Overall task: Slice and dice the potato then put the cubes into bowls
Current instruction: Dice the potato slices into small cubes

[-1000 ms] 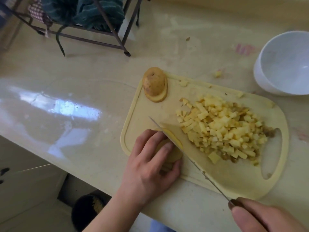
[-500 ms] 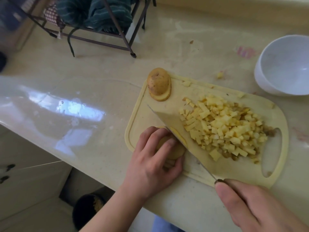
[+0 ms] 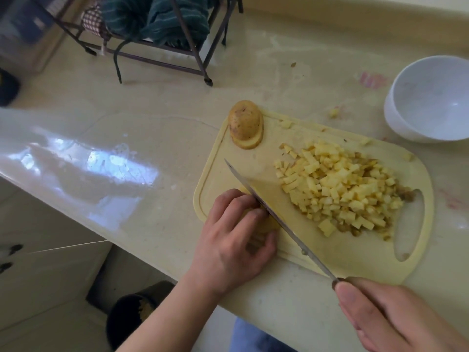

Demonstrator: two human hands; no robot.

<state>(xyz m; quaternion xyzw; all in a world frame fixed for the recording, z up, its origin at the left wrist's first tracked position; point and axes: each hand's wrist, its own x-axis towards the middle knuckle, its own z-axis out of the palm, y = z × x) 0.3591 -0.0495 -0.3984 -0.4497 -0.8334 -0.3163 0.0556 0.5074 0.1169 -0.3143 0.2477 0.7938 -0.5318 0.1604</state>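
Note:
A pale yellow cutting board lies on the counter. On its near left corner my left hand holds down a stack of potato slices with curled fingers. My right hand grips a knife whose blade stands against the slices right beside my left fingertips. A heap of potato cubes covers the right half of the board. An uncut potato end with a slice under it sits at the board's far left corner. A white bowl stands far right, with nothing inside.
A dark metal rack holding teal cloth stands at the back. Stray cubes lie on the counter between board and bowl. The counter edge runs diagonally at the left; a dark bin sits on the floor below.
The knife tip has shifted left and the blade now sits against the slices under my left fingers. My left hand keeps its hold on the slices.

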